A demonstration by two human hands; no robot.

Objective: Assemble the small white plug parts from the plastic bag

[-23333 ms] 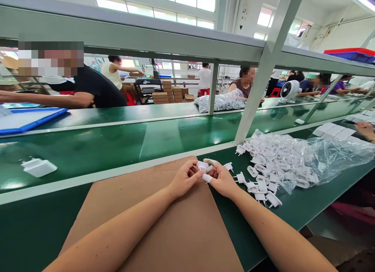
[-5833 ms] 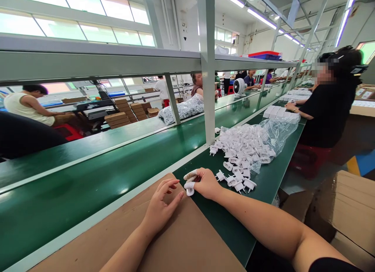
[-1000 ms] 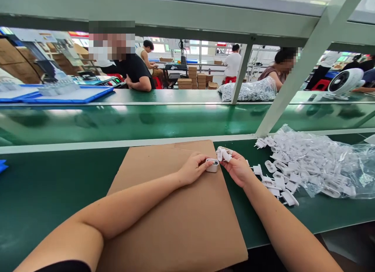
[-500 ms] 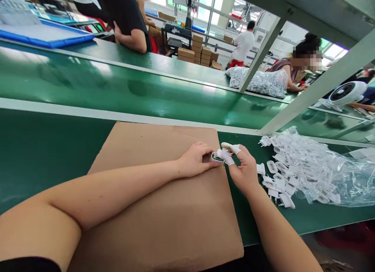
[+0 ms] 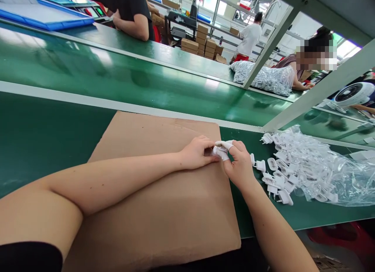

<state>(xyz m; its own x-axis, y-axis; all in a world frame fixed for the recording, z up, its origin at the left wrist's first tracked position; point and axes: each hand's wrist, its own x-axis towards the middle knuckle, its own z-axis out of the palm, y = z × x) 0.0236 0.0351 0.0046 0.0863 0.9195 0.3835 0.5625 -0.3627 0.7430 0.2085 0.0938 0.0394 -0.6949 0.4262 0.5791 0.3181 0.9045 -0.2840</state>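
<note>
Two hands: left hand (image 5: 196, 153) and right hand (image 5: 240, 162) are meeting over the right edge of the cardboard sheet (image 5: 164, 194).
Left fingers: curling closed around a white housing (image 5: 208, 151), leaving little gap.
Right fingers: thumb and forefinger, both wearing white finger covers (image 5: 227, 144), are bending in at the housing's right end; cannot tell whether they are gripping anything.
Change: the housing's open end, showing green half a second ago, is now hiding behind the right fingers; handling is apparently centring on that end, any fit remaining unseen.
Clear bag (image 5: 351, 182): lying right of the right fingers, holding many white plug pieces and spilling some.
Loose plug pieces (image 5: 260, 165): lying on the tabletop (image 5: 43, 139) between right fingers and bag, some showing pins.
Second bag (image 5: 275, 78): resting beyond the fingers, across the green strip, bulging with small pale pieces.
Blue-rimmed tray (image 5: 70, 24): sitting far left beyond the fingers, carrying pale contents, details unclear.
</note>
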